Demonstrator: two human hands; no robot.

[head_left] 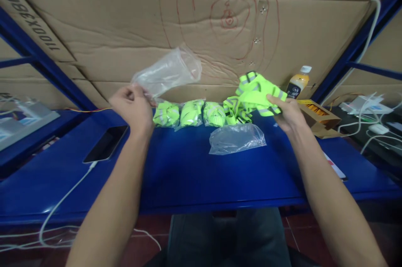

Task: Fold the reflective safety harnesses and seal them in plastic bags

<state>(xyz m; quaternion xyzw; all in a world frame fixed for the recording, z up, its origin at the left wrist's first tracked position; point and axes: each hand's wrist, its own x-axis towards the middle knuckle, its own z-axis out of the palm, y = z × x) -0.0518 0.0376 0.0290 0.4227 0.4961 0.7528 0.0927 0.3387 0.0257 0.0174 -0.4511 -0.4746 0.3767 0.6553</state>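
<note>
My left hand (pixel 133 101) is closed on the edge of a clear plastic bag (pixel 168 70), which is held up and puffed open against the cardboard. In my right hand (pixel 287 110) is a folded neon-yellow reflective vest (pixel 259 93) with grey stripes and black straps, pinched between thumb and fingers. Below, between my hands, several bagged bundles (pixel 191 112) of the same neon fabric stand in a row. At the row's right end lies another neon bundle (pixel 237 110), apparently unbagged. In front of it a second clear bag (pixel 238 138) lies flat on the blue table (pixel 201 179).
A phone (pixel 106 143) with a white charging cable lies at left, near a power strip (pixel 27 122). On the right stand a bottle of orange drink (pixel 298 82) and an open cardboard box (pixel 317 117). Cardboard (pixel 125 19) walls the back; blue posts (pixel 361 49) frame the sides.
</note>
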